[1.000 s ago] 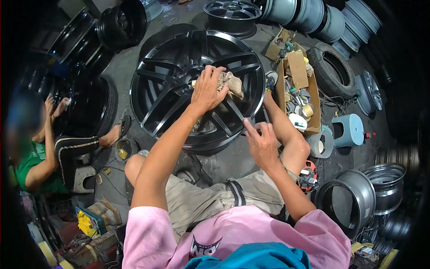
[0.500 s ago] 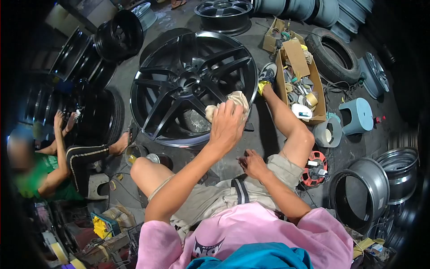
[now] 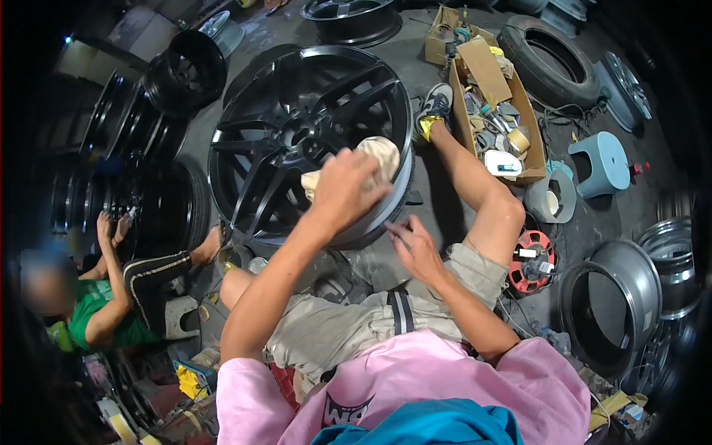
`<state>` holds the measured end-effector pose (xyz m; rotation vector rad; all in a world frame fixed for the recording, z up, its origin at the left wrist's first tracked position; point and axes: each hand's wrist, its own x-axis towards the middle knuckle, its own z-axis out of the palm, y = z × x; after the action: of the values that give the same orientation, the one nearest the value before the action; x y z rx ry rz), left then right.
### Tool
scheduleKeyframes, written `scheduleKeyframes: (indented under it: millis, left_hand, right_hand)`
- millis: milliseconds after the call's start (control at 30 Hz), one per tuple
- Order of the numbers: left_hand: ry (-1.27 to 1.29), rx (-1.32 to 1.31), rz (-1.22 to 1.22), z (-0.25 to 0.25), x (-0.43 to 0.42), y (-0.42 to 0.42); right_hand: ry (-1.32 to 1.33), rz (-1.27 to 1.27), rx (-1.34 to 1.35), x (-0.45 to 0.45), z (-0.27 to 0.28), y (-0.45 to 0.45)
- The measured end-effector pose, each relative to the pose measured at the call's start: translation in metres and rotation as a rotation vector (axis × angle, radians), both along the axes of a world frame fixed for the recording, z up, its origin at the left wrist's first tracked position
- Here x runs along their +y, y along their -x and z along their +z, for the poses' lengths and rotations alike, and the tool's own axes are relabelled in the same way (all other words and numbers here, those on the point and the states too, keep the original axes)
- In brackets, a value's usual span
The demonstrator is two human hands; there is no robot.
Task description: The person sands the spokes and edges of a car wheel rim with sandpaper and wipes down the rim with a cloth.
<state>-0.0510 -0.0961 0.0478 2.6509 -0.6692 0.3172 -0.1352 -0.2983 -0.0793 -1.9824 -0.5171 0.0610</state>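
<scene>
A large black multi-spoke wheel rim (image 3: 259, 178) lies face up on the floor between my legs, its pale outer barrel showing along the lower right. My left hand (image 3: 348, 187), slightly blurred, is closed on a cream cloth (image 3: 382, 156) over the rim's lower right spokes. Part of the cloth is hidden beneath the fingers. Just off the rim's near edge is my right hand (image 3: 417, 251), fingers stretched and apart, holding nothing that I can see. Whether a fingertip touches the rim, I cannot tell.
A cardboard box (image 3: 535, 141) of tools and tape stands right, near a tire (image 3: 549, 63), a blue stool (image 3: 599, 165) and a red cable reel (image 3: 531, 261). Grey rims (image 3: 612, 304) lie lower right. At left, a person in a green shirt (image 3: 93, 311) sits by black rims (image 3: 133, 196).
The cloth in my left hand has shifted left across the rim. My right hand has risen towards the rim's near edge. The whole view has shifted slightly.
</scene>
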Motion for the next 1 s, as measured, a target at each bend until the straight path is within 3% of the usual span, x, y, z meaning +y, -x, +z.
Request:
scheduleKeyframes:
  millis: [33,200,500,600,700,767,833,867,933,967,1000]
  left_hand:
    - [0.028,-0.078,0.069,-0.002,0.002,-0.014]
    - [0.113,-0.092,0.437,-0.029,0.052,-0.072]
    - [0.137,-0.083,0.48,-0.033,0.05,-0.069]
    - [0.115,-0.127,0.463,-0.033,0.051,-0.071]
    - [0.117,-0.184,0.434,-0.04,0.056,-0.074]
    - [0.13,-0.195,0.462,-0.044,0.056,-0.074]
    - [0.144,-0.173,0.467,-0.044,0.058,-0.073]
    - [0.159,-0.148,0.481,-0.042,0.058,-0.071]
    - [0.196,-0.104,0.501,-0.035,0.056,-0.066]
    - [0.219,-0.079,0.503,-0.032,0.055,-0.063]
    - [0.239,-0.08,0.503,-0.033,0.056,-0.062]
  right_hand:
    - [-0.113,-0.115,-0.039,-0.001,0.013,-0.004]
    - [-0.138,-0.299,-0.348,0.009,0.042,-0.02]
    - [-0.07,-0.286,-0.368,0.051,0.03,0.008]
    - [-0.05,-0.078,-0.421,0.048,0.031,0.018]
    - [-0.039,-0.203,-0.432,0.02,0.039,0.002]
    - [0.055,-0.372,-0.547,-0.026,0.068,-0.045]
    - [0.193,-0.556,-0.875,-0.111,0.095,-0.127]
    - [0.196,-0.661,-0.929,-0.158,0.132,-0.163]
    - [0.043,-0.959,-0.964,-0.29,0.162,-0.259]
    - [-0.201,-1.009,-0.912,-0.333,0.207,-0.278]
    - [0.056,-1.227,-0.87,-0.409,0.241,-0.303]
